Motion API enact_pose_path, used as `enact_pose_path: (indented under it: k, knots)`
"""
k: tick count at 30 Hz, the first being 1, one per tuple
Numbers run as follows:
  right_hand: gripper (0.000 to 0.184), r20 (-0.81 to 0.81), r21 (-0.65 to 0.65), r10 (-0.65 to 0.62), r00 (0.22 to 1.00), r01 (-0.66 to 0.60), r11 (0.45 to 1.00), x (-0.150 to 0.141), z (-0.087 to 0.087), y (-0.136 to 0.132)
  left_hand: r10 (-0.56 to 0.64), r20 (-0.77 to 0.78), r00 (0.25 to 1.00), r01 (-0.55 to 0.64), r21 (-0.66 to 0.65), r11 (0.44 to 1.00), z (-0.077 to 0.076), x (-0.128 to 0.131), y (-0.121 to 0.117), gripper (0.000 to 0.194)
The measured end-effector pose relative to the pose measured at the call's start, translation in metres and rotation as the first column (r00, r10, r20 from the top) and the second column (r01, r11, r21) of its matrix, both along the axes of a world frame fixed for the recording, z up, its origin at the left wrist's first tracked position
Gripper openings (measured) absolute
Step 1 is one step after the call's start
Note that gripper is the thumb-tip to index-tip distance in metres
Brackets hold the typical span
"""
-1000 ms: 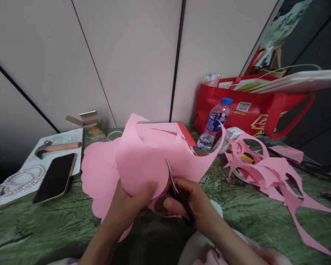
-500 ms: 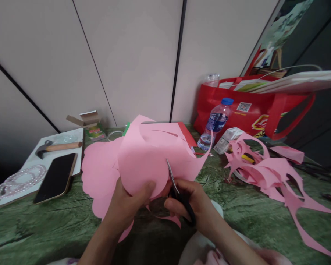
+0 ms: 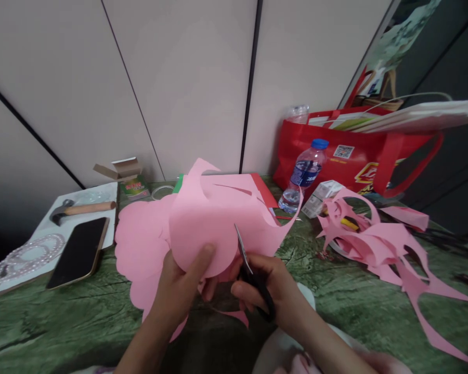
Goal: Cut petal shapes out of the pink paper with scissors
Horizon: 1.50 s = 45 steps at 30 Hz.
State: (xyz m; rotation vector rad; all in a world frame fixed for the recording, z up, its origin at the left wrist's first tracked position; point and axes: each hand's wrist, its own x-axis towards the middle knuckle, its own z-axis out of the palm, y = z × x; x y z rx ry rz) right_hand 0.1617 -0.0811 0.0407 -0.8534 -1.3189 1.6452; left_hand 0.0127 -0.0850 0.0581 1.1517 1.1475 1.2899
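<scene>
My left hand (image 3: 181,291) pinches the lower edge of a large pink paper sheet (image 3: 214,221), thumb on the front, holding it upright above the table. My right hand (image 3: 267,285) grips black-handled scissors (image 3: 249,272); the blades point up and bite into the sheet's lower right edge. A rounded pink cut-out (image 3: 138,244) lies flat on the table behind and left of my left hand. A thin pink strip (image 3: 234,316) hangs below the sheet.
Green marbled table (image 3: 62,317). On the left are a black phone (image 3: 80,252), a hammer (image 3: 81,209), a bead string (image 3: 23,254) and a small open box (image 3: 122,169). A water bottle (image 3: 306,174), a red bag (image 3: 359,150) and pink paper scraps (image 3: 378,244) are to the right.
The sheet has turned slightly in my left hand, with its right tip swinging down and left. My left thumb has slid higher up the paper. The scissors stay in the cut.
</scene>
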Motion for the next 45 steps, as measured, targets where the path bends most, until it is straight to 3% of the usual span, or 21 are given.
enact_pose_path:
  k: [3, 5, 12, 18, 24, 34, 40, 45]
  knots:
    - [0.029, -0.001, 0.000, 0.008, 1.000, -0.008, 1.000, 0.000, 0.000, 0.000, -0.088, -0.089, 0.992, 0.087, -0.020, 0.996, 0.002, 0.003, -0.001, 0.034]
    - [0.028, -0.013, 0.007, 0.020, 1.000, -0.020, 1.000, 0.000, 0.001, 0.001, -0.094, -0.140, 0.986, 0.083, -0.082, 0.993, 0.005, 0.004, -0.002, 0.031]
    - [0.029, 0.004, -0.002, 0.027, 1.000, -0.027, 1.000, 0.000, -0.001, 0.002, 0.049, -0.286, 0.957, -0.080, -0.099, 0.992, 0.011, 0.006, -0.003, 0.041]
    - [0.032, -0.030, 0.076, -0.025, 0.999, 0.028, 0.997, 0.000, 0.002, 0.003, 0.151, -0.236, 0.960, -0.168, -0.052, 0.984, 0.014, 0.012, -0.007, 0.012]
    - [0.038, -0.012, 0.093, -0.024, 1.000, 0.025, 0.995, 0.000, 0.005, 0.003, 0.160, -0.178, 0.971, -0.171, -0.046, 0.984, 0.016, 0.013, -0.006, 0.011]
    - [0.041, 0.034, 0.070, 0.010, 0.999, -0.013, 0.997, 0.003, 0.002, 0.003, 0.141, -0.222, 0.965, -0.149, -0.016, 0.989, 0.020, 0.013, -0.008, 0.008]
    - [0.040, 0.032, 0.066, -0.020, 0.999, 0.018, 0.998, 0.003, 0.003, 0.003, 0.083, -0.200, 0.976, -0.091, -0.035, 0.995, 0.019, 0.010, -0.006, 0.010]
    - [0.038, 0.038, 0.076, -0.025, 0.999, 0.022, 0.997, 0.002, 0.004, 0.004, 0.144, -0.148, 0.978, -0.150, -0.025, 0.988, 0.020, 0.014, -0.008, 0.015]
